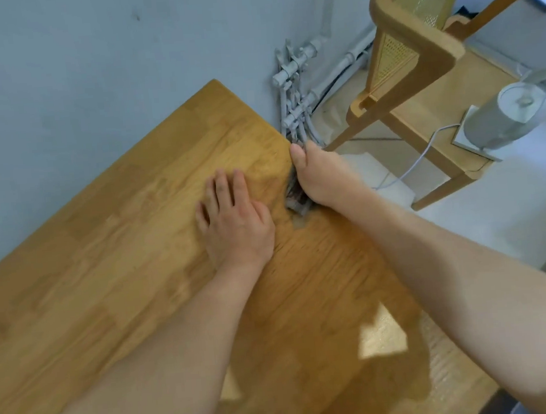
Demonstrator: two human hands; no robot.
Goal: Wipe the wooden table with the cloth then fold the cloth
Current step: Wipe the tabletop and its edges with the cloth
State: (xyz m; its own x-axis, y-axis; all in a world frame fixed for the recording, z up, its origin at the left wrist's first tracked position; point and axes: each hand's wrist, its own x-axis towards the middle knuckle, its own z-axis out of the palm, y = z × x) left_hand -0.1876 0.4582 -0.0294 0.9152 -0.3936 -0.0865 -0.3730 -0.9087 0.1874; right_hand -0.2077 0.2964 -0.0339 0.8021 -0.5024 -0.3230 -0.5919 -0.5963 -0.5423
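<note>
Your left hand [233, 219] lies flat on the wooden table [106, 269], palm down, fingers spread. Just to its right, your right hand [318, 177] clamps over the table's side edge, thumb on top, the other fingers hidden below the rim. The cloth [295, 200] is bunched under that right palm. A dark patterned scrap peeks out at the edge, near your left hand but apart from it.

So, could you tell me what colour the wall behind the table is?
The wall is pale blue-grey; head view.
</note>
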